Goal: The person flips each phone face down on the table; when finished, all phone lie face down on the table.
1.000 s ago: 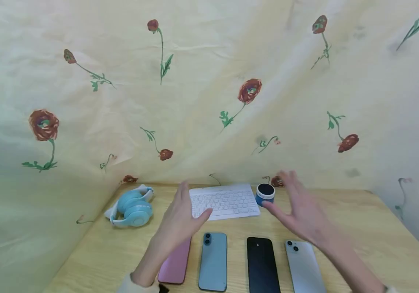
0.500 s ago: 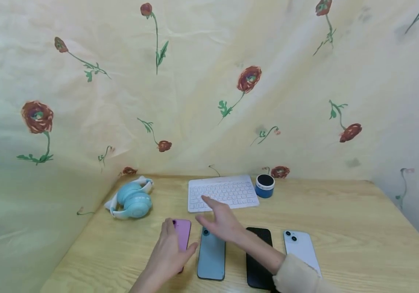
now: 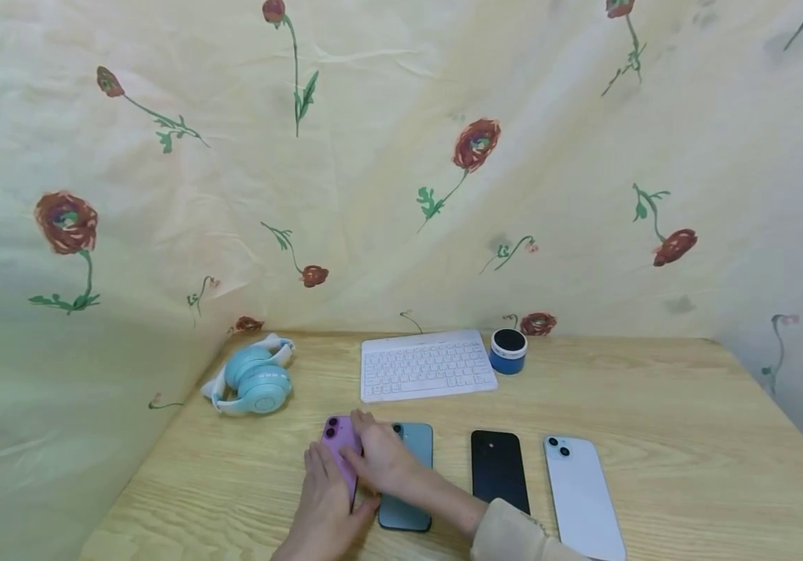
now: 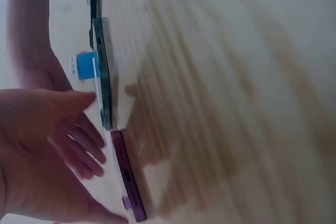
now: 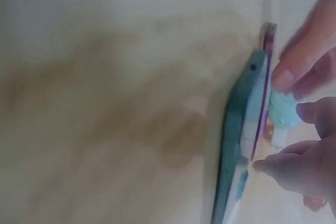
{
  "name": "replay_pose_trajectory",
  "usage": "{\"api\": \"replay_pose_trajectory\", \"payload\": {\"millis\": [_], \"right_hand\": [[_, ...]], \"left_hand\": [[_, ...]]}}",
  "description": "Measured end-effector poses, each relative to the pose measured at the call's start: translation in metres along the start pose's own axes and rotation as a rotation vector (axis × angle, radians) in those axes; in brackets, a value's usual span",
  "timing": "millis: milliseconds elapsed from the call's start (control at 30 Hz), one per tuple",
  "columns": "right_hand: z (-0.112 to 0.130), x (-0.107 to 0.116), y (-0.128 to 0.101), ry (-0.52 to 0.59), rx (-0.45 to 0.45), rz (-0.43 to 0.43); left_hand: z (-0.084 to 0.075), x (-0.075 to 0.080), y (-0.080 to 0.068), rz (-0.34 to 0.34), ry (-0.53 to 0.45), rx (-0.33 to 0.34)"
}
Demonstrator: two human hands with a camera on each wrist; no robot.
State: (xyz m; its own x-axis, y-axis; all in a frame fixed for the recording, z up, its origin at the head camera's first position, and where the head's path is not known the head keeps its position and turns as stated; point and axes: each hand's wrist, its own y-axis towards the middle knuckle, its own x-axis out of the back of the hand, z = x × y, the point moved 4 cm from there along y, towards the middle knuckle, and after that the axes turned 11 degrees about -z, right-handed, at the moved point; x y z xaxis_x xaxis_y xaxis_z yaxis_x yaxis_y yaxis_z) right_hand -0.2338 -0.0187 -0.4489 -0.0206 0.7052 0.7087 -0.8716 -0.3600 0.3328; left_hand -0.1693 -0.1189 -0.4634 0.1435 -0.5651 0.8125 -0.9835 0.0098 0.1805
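A purple phone (image 3: 341, 439) lies on the wooden table, camera side up. Along its left edge rest the fingers of my left hand (image 3: 322, 497), with the thumb spread out toward the lower right. My right hand (image 3: 389, 460) reaches in from the right across a teal phone (image 3: 407, 510); its fingertips are at the purple phone's upper right edge, and its thumb overlaps the back. In the left wrist view, the purple phone (image 4: 127, 177) lies flat beside the left fingertips. Thumb and fingers of my right hand (image 5: 310, 153) stand apart in the right wrist view.
Right of these lie a black phone (image 3: 498, 467) and a pale blue phone (image 3: 584, 495). Behind stand a white keyboard (image 3: 429, 366) and a small blue speaker (image 3: 508, 352). Folded light-blue headphones (image 3: 254, 378) lie at the left. A flowered cloth (image 3: 373, 195) hangs behind the table.
Both hands have come down from above the table toward the purple phone. The right hand has crossed left over the teal phone. The purple phone's top has shifted slightly left.
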Motion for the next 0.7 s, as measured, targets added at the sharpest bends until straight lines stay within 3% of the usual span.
{"api": "replay_pose_trajectory", "payload": {"millis": [133, 400, 700], "right_hand": [[0.0, -0.007, -0.004, -0.046, -0.012, 0.004], [-0.003, -0.007, -0.008, -0.037, -0.002, -0.012], [-0.005, -0.01, -0.01, -0.051, -0.046, 0.025]], "left_hand": [[-0.003, -0.004, 0.002, 0.01, 0.084, -0.005], [0.001, -0.009, 0.0, 0.062, 0.129, 0.074], [0.001, -0.015, -0.007, 0.098, 0.297, 0.12]]}}
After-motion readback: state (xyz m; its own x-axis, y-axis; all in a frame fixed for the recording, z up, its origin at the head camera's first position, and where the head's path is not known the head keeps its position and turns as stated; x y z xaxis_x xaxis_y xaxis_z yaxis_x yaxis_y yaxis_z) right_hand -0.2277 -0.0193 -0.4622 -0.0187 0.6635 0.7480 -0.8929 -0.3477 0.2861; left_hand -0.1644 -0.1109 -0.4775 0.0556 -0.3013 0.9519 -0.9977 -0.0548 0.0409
